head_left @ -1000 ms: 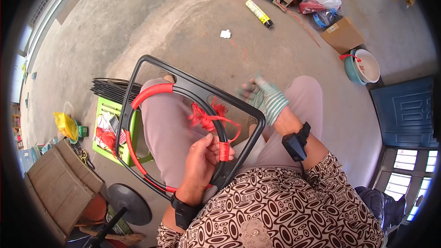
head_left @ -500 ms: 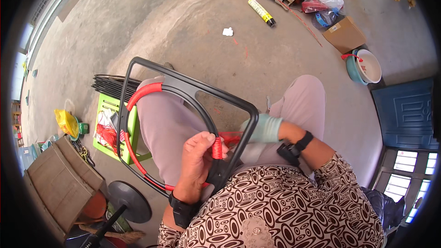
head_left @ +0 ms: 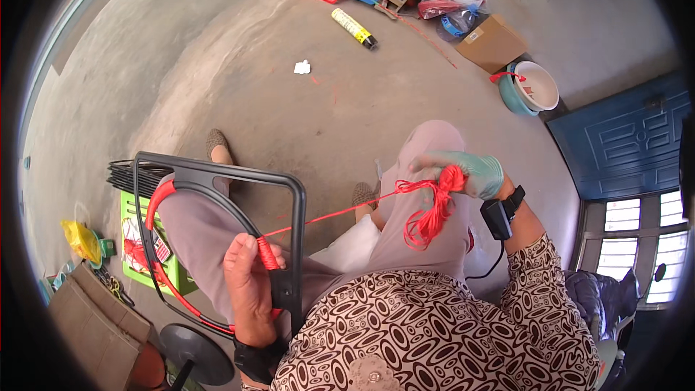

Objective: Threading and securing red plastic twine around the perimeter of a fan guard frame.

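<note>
A black frame (head_left: pixel 217 169), with a round hoop set inside squared-off tubing, rests across my left thigh. Stretches of red wrapping (head_left: pixel 158 201) cover parts of the hoop. My bare left hand (head_left: pixel 247 286) pinches the hoop beside a tight winding of red cord (head_left: pixel 268 255), thumb and fingers closed on it. In my right hand (head_left: pixel 474 174), which wears a pale green glove, is a loose bundle of red cord (head_left: pixel 433 210), held over my right thigh. One strand runs nearly straight from the bundle to the winding at my left hand.
To the left, a green stool (head_left: pixel 130 206) bears a black coil (head_left: pixel 134 175) and red cord. A black round disc (head_left: pixel 195 355) stands at lower left. Farther off are a yellow can (head_left: pixel 353 27), a cardboard box (head_left: pixel 492 43), basins (head_left: pixel 537 87) and a blue door (head_left: pixel 626 141).
My right hand has come up from beside the frame and out to the right, drawing the red cord out in a line. The frame and left hand sit farther left and lower in view.
</note>
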`<state>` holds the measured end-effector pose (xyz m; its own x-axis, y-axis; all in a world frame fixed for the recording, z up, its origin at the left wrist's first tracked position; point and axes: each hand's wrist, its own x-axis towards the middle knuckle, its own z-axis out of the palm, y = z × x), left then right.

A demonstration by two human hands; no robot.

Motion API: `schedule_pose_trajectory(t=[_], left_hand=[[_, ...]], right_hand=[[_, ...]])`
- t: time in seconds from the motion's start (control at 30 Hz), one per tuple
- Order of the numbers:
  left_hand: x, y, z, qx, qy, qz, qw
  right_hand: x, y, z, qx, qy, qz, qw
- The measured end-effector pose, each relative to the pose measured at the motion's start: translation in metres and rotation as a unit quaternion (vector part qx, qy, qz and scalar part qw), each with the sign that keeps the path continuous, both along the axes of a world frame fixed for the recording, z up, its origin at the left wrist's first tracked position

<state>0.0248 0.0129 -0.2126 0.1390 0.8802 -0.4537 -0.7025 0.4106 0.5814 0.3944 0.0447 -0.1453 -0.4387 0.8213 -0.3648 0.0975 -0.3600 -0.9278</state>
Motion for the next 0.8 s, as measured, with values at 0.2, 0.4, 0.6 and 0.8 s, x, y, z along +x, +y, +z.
schedule_pose_trajectory(t=[0.2,0.4,0.6,0.8], left_hand=[[-0.001,0.0,-0.005,0.009,0.006,0.003,1.0],[0.006,0.002,-0.001,0.004,0.037,-0.007,0.999],[0.01,0.002,-0.009,0.07,0.173,0.03,0.982],[0.025,-0.002,0.009,0.366,0.467,0.067,0.803]], right_hand=[[-0.005,-0.025,-0.004,-0.054,0.04,-0.222,0.973],[-0.021,-0.03,-0.006,-0.072,0.127,-0.348,0.926],[-0.049,-0.032,0.02,-0.027,0.197,-0.349,0.916],[-0.075,-0.036,0.051,-0.01,0.266,-0.197,0.944]])
